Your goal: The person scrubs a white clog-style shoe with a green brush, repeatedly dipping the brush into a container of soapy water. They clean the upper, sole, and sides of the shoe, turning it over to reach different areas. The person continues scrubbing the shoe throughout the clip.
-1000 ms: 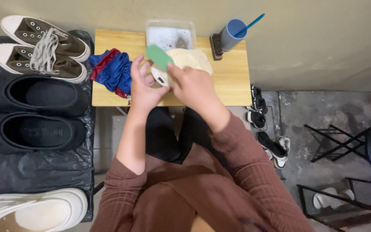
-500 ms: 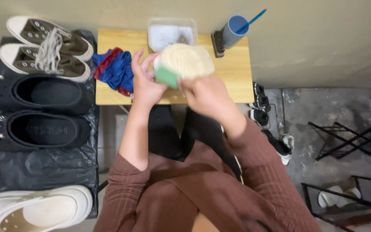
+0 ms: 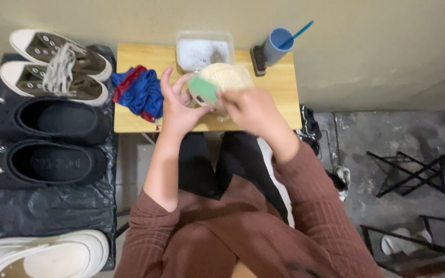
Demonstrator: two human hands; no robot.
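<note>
Seated view over a small wooden table (image 3: 130, 123) set against the wall. Far left, on black plastic sheeting (image 3: 47, 211): a pair of olive lace-up sneakers (image 3: 52, 67), two black clogs (image 3: 47, 141), a white clog (image 3: 42, 257). On the table's left end, a blue-and-red cloth (image 3: 140, 92). My left hand (image 3: 178, 105), fingers half curled, steadies a cream-coloured shoe (image 3: 227, 77) held just above the table's middle. My right hand (image 3: 251, 108) is closed around a green sponge (image 3: 203, 88) pressed to that shoe. Behind it, a clear tub (image 3: 204, 49) of cloudy water; right of it, a dark brush (image 3: 258, 61) and a blue cup (image 3: 276, 45). Step judged: scrubbing the shoe. The next stroke calls for a firm left-hand hold.
</note>
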